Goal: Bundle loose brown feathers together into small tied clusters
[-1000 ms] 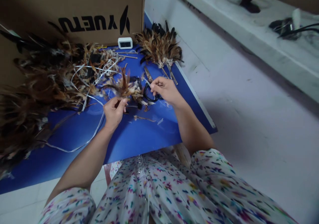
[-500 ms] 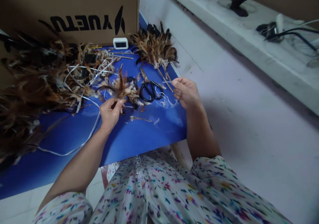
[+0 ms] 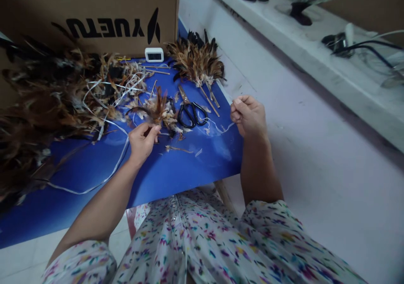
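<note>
My left hand (image 3: 142,144) is closed, thumb against fingers, at the base of a small bunch of brown and white feathers (image 3: 162,113). Off to the right, my right hand (image 3: 250,115) is raised beside the table edge in a pinch. A thin white string (image 3: 221,130) runs over the table up to its fingers; the end inside the pinch is hidden. Between the hands lie scissors (image 3: 184,95) with black looped handles, blades pointing away from me. Behind them rests a fuller feather bundle (image 3: 197,61) with thin sticks at its lower end.
A large heap of loose feathers (image 3: 47,103) covers the left of the blue table (image 3: 176,170), with white ribbon (image 3: 118,162) trailing from it. At the back stand a small white digital clock (image 3: 154,55) and a cardboard box (image 3: 104,2). A ledge (image 3: 284,31) runs along the right wall.
My right hand has moved right, away from the sticks of the feather bundle, drawing the thin string out further. My left hand stays by the small feather bunch.
</note>
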`<action>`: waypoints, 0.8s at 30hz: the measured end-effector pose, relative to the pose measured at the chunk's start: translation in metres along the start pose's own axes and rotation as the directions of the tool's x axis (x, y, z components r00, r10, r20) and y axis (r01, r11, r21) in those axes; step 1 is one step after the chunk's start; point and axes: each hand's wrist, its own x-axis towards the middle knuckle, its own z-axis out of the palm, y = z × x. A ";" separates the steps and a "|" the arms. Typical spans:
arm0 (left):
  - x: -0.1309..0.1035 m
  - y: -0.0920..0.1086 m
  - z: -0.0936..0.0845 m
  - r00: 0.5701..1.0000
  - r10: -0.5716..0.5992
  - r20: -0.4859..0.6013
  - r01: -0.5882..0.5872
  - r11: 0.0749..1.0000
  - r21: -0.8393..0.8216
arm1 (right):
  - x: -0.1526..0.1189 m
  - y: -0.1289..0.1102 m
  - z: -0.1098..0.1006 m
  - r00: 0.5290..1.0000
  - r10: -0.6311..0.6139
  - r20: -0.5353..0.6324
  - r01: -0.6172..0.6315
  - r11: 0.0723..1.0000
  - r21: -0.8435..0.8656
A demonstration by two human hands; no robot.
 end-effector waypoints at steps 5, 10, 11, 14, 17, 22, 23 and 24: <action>0.000 0.003 0.001 1.000 0.018 0.009 -0.018 1.000 0.015 | 0.002 -0.014 -0.011 0.985 -0.093 -0.142 0.080 0.993 -0.089; 0.000 0.008 0.000 0.999 0.045 0.020 -0.046 0.998 0.053 | -0.003 -0.041 -0.024 0.916 -0.289 -0.277 0.244 0.952 -0.187; 0.000 0.008 0.000 0.999 0.049 0.023 -0.050 0.997 0.061 | -0.004 -0.046 -0.026 0.896 -0.331 -0.295 0.274 0.937 -0.218; 0.000 0.008 0.000 0.998 0.053 0.033 -0.055 0.997 0.063 | -0.009 -0.055 -0.031 0.848 -0.424 -0.318 0.323 0.889 -0.325; 0.000 0.007 0.000 0.997 0.061 0.040 -0.063 0.997 0.052 | -0.015 -0.048 -0.033 0.887 -0.391 -0.246 0.269 0.870 -0.413; 0.000 0.006 0.000 0.997 0.071 0.043 -0.073 0.996 0.059 | -0.026 -0.008 -0.030 0.987 -0.046 0.157 0.130 0.801 -0.585; 0.001 0.006 0.000 0.997 0.067 0.046 -0.069 0.996 0.058 | -0.028 0.001 -0.028 0.974 0.011 0.227 0.141 0.755 -0.641; 0.001 0.006 0.000 0.997 0.062 0.049 -0.065 0.996 0.056 | -0.028 0.009 -0.026 0.959 0.031 0.282 0.177 0.712 -0.679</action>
